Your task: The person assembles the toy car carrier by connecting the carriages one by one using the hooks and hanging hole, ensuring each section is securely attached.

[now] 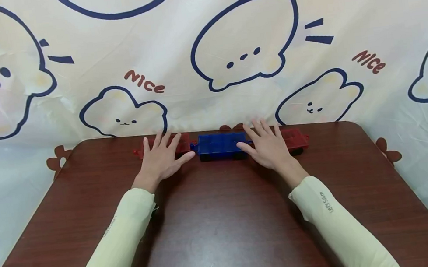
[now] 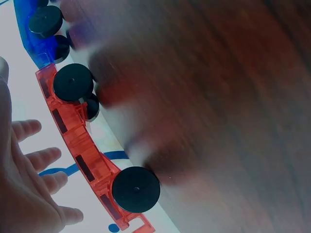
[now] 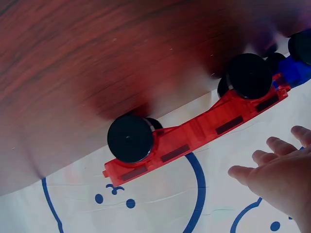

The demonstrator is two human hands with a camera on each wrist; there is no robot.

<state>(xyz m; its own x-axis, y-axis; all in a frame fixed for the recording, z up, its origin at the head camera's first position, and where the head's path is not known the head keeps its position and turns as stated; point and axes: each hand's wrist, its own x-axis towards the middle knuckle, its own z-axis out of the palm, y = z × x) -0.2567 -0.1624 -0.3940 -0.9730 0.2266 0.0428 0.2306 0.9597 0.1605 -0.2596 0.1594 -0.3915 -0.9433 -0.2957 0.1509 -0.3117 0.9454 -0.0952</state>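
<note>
- My left hand [image 1: 160, 160] lay spread flat over the left red car [image 2: 80, 145] — fingers straight.
- My right hand [image 1: 267, 146] lay spread likewise, over the right red car [image 3: 194, 133].
- The blue car [image 1: 221, 144] sat between them at the table's [image 1: 225, 229] far edge.

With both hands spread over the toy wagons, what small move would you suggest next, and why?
Probably lower the left hand onto the left red wagon and the right hand onto the right red wagon. Both hands are open with spread fingers over them, on either side of the blue wagon, gripping nothing.
</note>
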